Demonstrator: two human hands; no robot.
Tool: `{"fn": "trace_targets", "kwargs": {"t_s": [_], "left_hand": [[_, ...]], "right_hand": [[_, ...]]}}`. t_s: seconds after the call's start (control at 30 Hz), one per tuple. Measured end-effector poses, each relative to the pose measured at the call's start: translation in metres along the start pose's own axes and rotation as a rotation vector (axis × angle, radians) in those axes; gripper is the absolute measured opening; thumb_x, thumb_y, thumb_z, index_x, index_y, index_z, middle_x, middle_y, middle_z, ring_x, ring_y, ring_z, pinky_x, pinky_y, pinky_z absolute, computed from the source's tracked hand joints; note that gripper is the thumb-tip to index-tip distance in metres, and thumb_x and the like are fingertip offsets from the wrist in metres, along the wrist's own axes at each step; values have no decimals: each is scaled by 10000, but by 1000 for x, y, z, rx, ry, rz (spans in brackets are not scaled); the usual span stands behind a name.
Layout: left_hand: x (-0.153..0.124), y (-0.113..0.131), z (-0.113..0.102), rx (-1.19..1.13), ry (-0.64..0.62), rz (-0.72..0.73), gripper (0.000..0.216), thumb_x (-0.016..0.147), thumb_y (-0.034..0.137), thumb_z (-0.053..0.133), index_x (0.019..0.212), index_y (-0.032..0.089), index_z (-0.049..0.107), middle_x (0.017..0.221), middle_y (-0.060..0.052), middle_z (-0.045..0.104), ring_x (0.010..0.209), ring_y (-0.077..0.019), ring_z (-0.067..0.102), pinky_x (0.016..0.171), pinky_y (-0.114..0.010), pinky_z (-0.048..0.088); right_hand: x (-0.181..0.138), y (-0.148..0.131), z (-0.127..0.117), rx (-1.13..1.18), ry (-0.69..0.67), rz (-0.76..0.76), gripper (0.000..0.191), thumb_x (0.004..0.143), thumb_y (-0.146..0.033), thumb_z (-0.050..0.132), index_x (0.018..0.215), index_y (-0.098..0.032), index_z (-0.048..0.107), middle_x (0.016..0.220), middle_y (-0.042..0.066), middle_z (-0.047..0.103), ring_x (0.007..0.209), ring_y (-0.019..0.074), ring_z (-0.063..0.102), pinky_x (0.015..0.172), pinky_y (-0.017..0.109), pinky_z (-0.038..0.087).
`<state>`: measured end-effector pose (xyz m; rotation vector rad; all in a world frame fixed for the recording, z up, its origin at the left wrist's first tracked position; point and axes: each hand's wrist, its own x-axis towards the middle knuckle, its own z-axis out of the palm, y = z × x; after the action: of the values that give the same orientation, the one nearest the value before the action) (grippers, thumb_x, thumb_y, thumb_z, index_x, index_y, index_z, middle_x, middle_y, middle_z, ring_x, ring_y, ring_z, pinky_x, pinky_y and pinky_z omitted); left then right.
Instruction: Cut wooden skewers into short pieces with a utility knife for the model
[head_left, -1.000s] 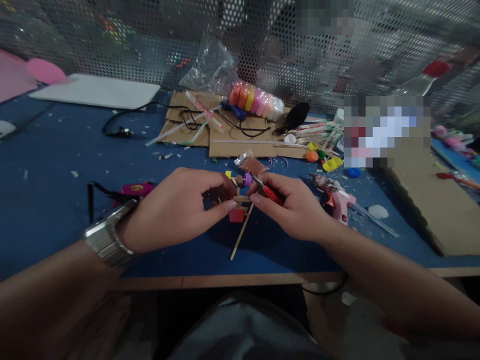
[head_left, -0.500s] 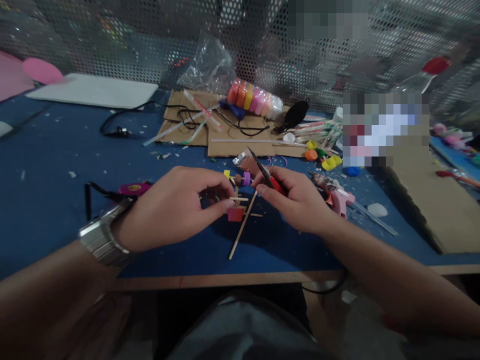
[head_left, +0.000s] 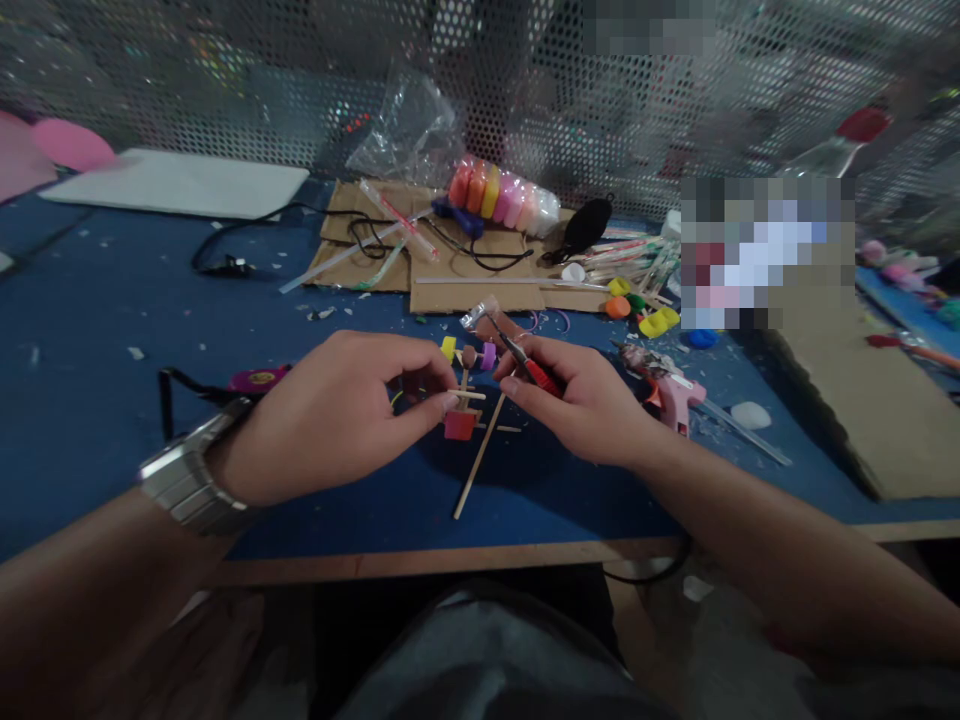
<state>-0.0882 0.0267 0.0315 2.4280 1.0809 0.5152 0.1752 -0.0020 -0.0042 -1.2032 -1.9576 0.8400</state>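
Observation:
My left hand (head_left: 360, 415) pinches a short wooden stick (head_left: 472, 395) between thumb and forefinger. Beneath it sits a small assembly of thin sticks with a red block (head_left: 459, 426), a yellow piece (head_left: 448, 347), a brown round piece (head_left: 469, 357) and a purple piece (head_left: 488, 355). My right hand (head_left: 581, 400) is closed round a red-handled pointed tool (head_left: 538, 373), its dark tip facing up and left; its exact kind is unclear. A longer wooden stick (head_left: 478, 458) slants down from my right fingertips, which seem to pinch its upper end. Left fingers partly hide the assembly.
A pink glue gun (head_left: 679, 395) lies right of my right hand. Behind are cardboard sheets (head_left: 480, 295), a pack of coloured clay (head_left: 501, 195), wrapped sticks (head_left: 630, 258) and a black cable (head_left: 300, 207). A magenta tape measure-like object (head_left: 259, 380) is beside my left wrist.
The view has shifted slightly. The tool's tip tilts a little lower in my right hand; both hands keep their grips, and the sticks stay nearly in place.

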Motion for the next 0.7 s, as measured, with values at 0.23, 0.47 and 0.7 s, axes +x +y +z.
{"fn": "trace_targets", "kwargs": {"t_s": [0.23, 0.47, 0.7], "left_hand": [[-1, -1, 1, 5, -6, -10, 188, 975, 405, 670, 928, 277, 800, 912, 13, 827, 799, -196, 742, 745, -311, 510], [1, -2, 0, 6, -7, -16, 192, 973, 421, 679, 932, 279, 802, 910, 12, 829, 803, -201, 750, 750, -316, 514], [0, -1, 0, -7, -6, -9, 184, 975, 408, 669, 926, 285, 797, 919, 12, 835, 808, -204, 748, 749, -316, 516]], "right_hand": [[-1, -1, 1, 5, -1, 4, 108, 1006, -311, 676, 1007, -206, 705, 877, -6, 708, 766, 163, 585, 736, 297, 436], [-1, -5, 3, -2, -41, 0, 156, 1005, -349, 700, 1020, -195, 715, 856, -11, 686, 752, 153, 572, 730, 289, 440], [-1, -5, 2, -1, -16, 10, 117, 988, -305, 689, 1015, -195, 715, 891, 6, 716, 779, 167, 595, 748, 300, 450]]}}
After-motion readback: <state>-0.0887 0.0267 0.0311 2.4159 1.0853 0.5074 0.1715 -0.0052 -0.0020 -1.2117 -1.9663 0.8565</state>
